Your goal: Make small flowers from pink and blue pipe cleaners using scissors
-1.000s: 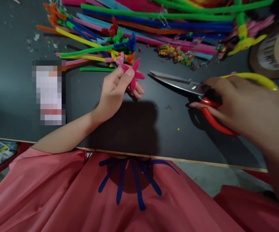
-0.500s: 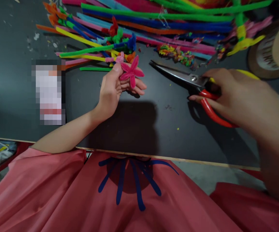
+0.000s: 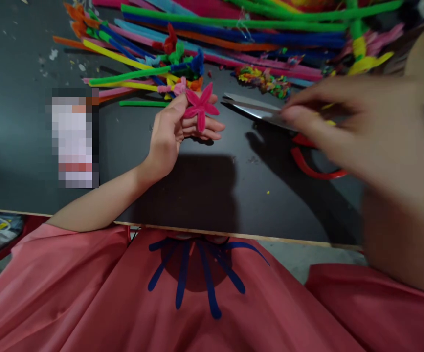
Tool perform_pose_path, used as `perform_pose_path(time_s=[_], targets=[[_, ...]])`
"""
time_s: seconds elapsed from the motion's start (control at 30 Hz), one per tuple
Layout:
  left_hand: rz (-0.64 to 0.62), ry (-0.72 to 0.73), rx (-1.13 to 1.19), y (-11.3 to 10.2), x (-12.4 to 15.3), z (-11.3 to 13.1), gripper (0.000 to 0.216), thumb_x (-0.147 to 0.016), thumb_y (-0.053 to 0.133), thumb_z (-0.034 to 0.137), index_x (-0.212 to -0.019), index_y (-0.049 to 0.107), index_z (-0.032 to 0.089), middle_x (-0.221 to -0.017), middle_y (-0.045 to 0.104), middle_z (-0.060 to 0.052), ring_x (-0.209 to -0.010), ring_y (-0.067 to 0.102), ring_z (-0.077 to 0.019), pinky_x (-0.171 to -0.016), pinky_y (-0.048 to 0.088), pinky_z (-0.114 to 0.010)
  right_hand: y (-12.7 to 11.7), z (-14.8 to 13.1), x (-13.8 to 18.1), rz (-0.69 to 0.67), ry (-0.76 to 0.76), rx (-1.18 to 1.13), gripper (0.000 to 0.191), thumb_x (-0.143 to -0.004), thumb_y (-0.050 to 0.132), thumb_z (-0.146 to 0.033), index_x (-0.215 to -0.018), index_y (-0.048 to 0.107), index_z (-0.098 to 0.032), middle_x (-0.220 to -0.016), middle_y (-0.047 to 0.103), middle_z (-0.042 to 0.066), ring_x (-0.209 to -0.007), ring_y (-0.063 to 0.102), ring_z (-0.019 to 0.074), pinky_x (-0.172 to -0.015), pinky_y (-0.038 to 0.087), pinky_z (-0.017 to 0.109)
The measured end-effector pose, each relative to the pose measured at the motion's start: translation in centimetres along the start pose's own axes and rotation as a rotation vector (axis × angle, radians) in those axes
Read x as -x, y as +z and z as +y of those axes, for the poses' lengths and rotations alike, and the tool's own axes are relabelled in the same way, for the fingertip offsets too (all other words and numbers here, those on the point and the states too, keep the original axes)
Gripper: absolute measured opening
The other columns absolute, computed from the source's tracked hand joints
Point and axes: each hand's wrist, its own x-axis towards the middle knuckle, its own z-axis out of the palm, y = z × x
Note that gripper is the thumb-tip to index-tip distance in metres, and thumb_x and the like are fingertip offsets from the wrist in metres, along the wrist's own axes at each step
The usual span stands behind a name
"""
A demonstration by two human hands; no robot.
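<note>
My left hand [image 3: 171,132] rests over the dark table [image 3: 197,195], its thumb and fingers closed on a small pink pipe-cleaner flower [image 3: 200,105] with several petals. My right hand [image 3: 362,132] is blurred by motion and hovers over the scissors [image 3: 252,107], fingers pointing left. The scissors lie on the table, blades shut toward the flower, and their red handles [image 3: 310,171] show below the hand. A bit of yellow shows under the fingers; whether they hold it is unclear.
A heap of long coloured pipe cleaners [image 3: 234,29] runs along the far side, with small finished flowers on stems [image 3: 175,68] at its left. Coloured scraps [image 3: 263,80] lie by the scissor tips. A pixelated object [image 3: 74,139] stands at left.
My right hand has let go of the scissor handles and risen above them, moving left; the scissors now lie on the table. My left hand turned the pink flower to face up.
</note>
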Motion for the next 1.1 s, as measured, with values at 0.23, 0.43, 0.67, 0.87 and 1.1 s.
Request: perform_pose_path(time_s=[0.23, 0.43, 0.67, 0.87, 1.1], targets=[[-0.019, 0.086, 0.109, 0.0, -0.3, -0.7, 0.032, -0.084, 0.047, 0.035, -0.102, 0.069, 0.021, -0.072, 0.069, 0.003, -0.056, 0.066, -0.0068, -0.053, 0.053, -0.017, 7.6, -3.4, -3.1, 0.050, -0.018, -0.728, 0.030, -0.084, 0.056, -0.048, -0.076, 0.056, -0.019, -0.066, 0.054, -0.003, -0.057, 0.050, 0.0071, -0.056, 0.044, 0.025], [-0.013, 0.212, -0.188, 0.4, 0.3, -0.3, 0.022, -0.085, 0.055, 0.032, -0.100, 0.066, 0.020, -0.065, 0.063, 0.004, -0.053, 0.061, -0.0046, -0.048, 0.050, -0.015, 8.4, -2.7, -3.2, 0.061, -0.062, -0.792, 0.032, -0.082, 0.057, -0.051, -0.074, 0.053, -0.020, -0.065, 0.051, -0.003, -0.060, 0.051, 0.0084, -0.063, 0.048, 0.026], [0.102, 0.267, -0.434, 0.6, 0.5, 0.1, 0.017, -0.083, 0.057, 0.032, -0.082, 0.061, 0.015, -0.060, 0.057, 0.006, -0.052, 0.055, 0.0009, -0.050, 0.042, -0.010, 8.6, -2.3, -3.2, 0.050, -0.108, -0.779, 0.034, -0.082, 0.055, -0.053, -0.076, 0.052, -0.020, -0.066, 0.049, -0.003, -0.060, 0.049, 0.0083, -0.062, 0.047, 0.026], [0.150, 0.215, -0.353, 0.5, 0.0, 0.2, 0.017, -0.081, 0.060, 0.033, -0.082, 0.060, 0.016, -0.060, 0.059, 0.006, -0.053, 0.059, -0.0018, -0.051, 0.046, -0.014, 8.5, -2.1, -3.1, 0.054, -0.056, -0.787, 0.034, -0.083, 0.053, -0.057, -0.081, 0.052, -0.023, -0.069, 0.051, -0.003, -0.055, 0.047, 0.0078, -0.053, 0.045, 0.025], [0.181, 0.243, -0.312, 0.3, -0.3, 0.2, 0.014, -0.082, 0.060, 0.031, -0.081, 0.058, 0.018, -0.056, 0.062, 0.007, -0.046, 0.056, -0.0024, -0.045, 0.045, -0.014, 8.3, -2.0, -3.4, 0.074, -0.033, -0.891, 0.029, -0.084, 0.055, -0.051, -0.077, 0.048, -0.024, -0.061, 0.047, -0.006, -0.046, 0.042, 0.0055, -0.042, 0.039, 0.023]])
